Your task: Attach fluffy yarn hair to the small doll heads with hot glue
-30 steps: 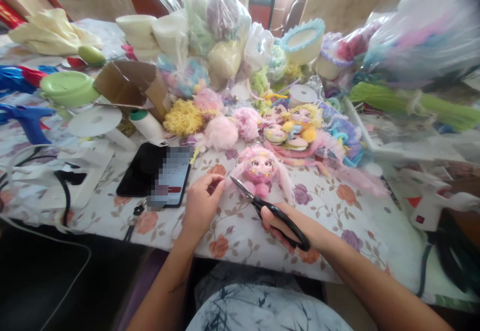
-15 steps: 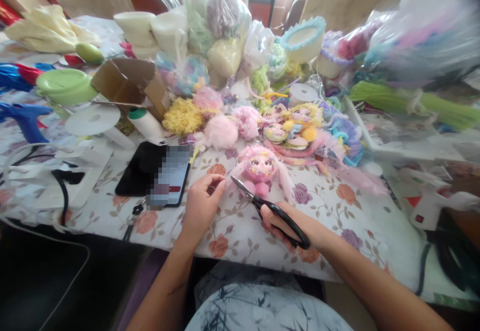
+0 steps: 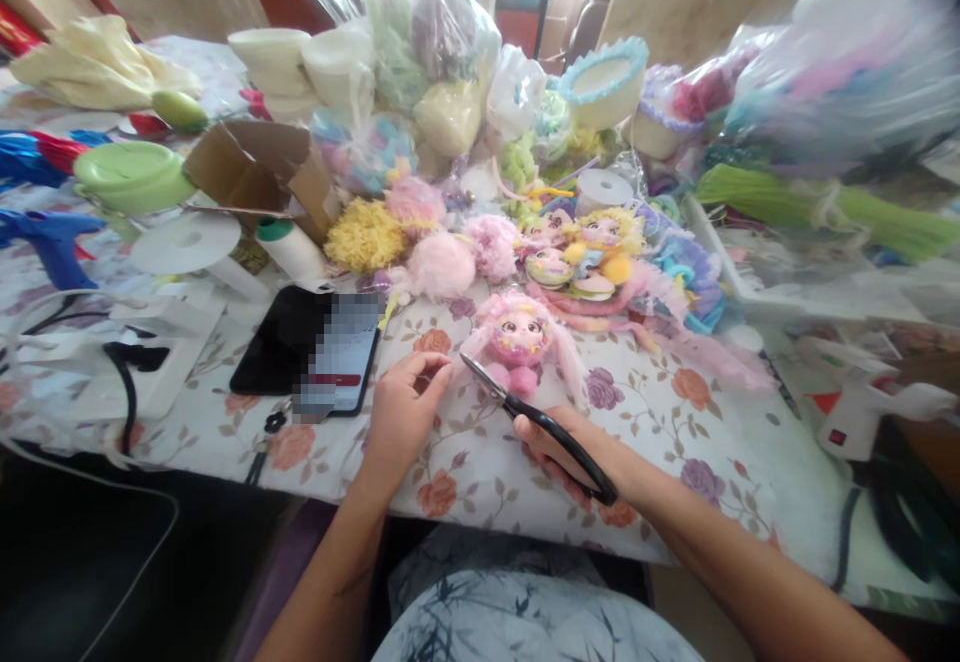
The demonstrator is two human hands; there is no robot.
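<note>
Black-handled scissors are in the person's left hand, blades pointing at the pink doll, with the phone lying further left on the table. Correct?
No: the scissors are in the right hand, not the left, as the head view shows. Their blades do point at the pink doll, and the phone does lie further left on the table.
</note>
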